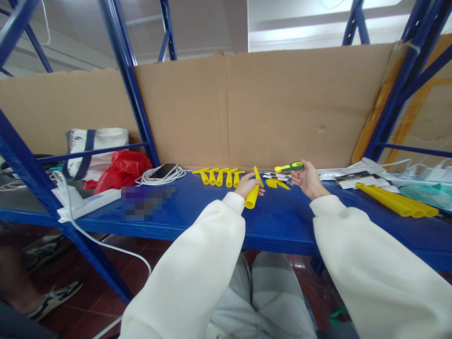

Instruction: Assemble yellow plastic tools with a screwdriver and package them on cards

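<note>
My left hand (246, 185) is closed around a yellow tapered plastic tube (251, 197) with a crosspiece at its far end, and the tube's open wide end faces me. A green-and-yellow screwdriver (289, 167) is in my right hand (308, 180), with its handle pointing left; I cannot make out its shaft. Between my hands lie several small flat yellow pieces (277, 183) and some small parts that are too small to name. To the left of my left hand, several similar yellow T-shaped tubes (219, 178) stand in a row near the cardboard.
Longer yellow tubes (399, 200) lie at the right on the blue shelf (282, 226). At the left are a phone (163, 171) on a coiled white cable, a red bag (122, 169) and a white power strip (88, 203). Cardboard (282, 103) forms the back; blue posts flank it.
</note>
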`<state>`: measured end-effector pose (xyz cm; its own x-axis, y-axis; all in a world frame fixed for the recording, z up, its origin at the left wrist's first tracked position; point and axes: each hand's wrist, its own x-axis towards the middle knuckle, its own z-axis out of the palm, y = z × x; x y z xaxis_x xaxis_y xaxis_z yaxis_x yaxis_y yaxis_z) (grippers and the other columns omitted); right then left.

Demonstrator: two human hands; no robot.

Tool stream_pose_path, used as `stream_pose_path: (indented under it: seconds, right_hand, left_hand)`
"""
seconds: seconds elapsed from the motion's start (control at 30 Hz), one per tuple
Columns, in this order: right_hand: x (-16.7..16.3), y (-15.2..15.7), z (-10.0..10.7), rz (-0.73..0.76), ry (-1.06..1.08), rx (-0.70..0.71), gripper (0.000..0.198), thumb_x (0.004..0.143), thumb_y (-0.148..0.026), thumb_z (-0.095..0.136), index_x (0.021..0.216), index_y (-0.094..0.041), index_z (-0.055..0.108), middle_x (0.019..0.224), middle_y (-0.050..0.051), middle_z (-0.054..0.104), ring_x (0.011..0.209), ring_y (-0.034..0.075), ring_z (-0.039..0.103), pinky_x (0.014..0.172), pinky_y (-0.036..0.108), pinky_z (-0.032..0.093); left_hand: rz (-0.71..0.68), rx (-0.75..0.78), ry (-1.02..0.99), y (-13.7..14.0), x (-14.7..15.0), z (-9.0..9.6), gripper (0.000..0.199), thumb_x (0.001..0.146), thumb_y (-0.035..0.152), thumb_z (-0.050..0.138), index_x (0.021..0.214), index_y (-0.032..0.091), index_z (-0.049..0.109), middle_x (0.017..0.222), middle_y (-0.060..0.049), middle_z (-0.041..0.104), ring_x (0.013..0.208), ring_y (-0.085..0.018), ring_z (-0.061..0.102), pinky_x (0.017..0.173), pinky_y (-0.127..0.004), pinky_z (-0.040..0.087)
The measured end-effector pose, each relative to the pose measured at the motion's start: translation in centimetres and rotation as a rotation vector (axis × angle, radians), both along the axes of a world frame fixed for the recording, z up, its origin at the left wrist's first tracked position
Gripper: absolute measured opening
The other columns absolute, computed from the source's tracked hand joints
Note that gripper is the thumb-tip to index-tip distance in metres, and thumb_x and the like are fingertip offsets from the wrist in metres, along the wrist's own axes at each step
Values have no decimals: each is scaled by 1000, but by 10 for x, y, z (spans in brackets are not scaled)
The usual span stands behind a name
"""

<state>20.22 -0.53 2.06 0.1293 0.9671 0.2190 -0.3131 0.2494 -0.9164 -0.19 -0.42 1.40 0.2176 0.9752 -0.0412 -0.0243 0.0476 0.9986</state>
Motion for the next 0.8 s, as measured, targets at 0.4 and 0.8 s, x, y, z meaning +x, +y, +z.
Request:
stream_pose_path:
  seconds: [0.4, 0.8]
  right_hand:
    - [2, 4, -6, -201, -55, 49, 31, 84, -40, 65, 68, -21, 46, 40, -6, 44, 30, 6, 31, 28, 15, 24]
    - [0, -5, 2, -86, 60, 67, 30, 85, -37, 72, 72, -21, 49, 54, -3, 59, 42, 7, 47, 41, 15, 43]
  left_hand:
    - [49, 13, 16, 1, -1, -1, 72, 82, 6, 61, 150, 14, 38, 98, -11, 71, 56, -14, 68, 53, -25, 58]
    - [77, 18, 28, -8, 0, 3, 69, 84, 2, 54, 150, 13, 37, 89, -7, 68, 48, -10, 61, 48, -22, 55]
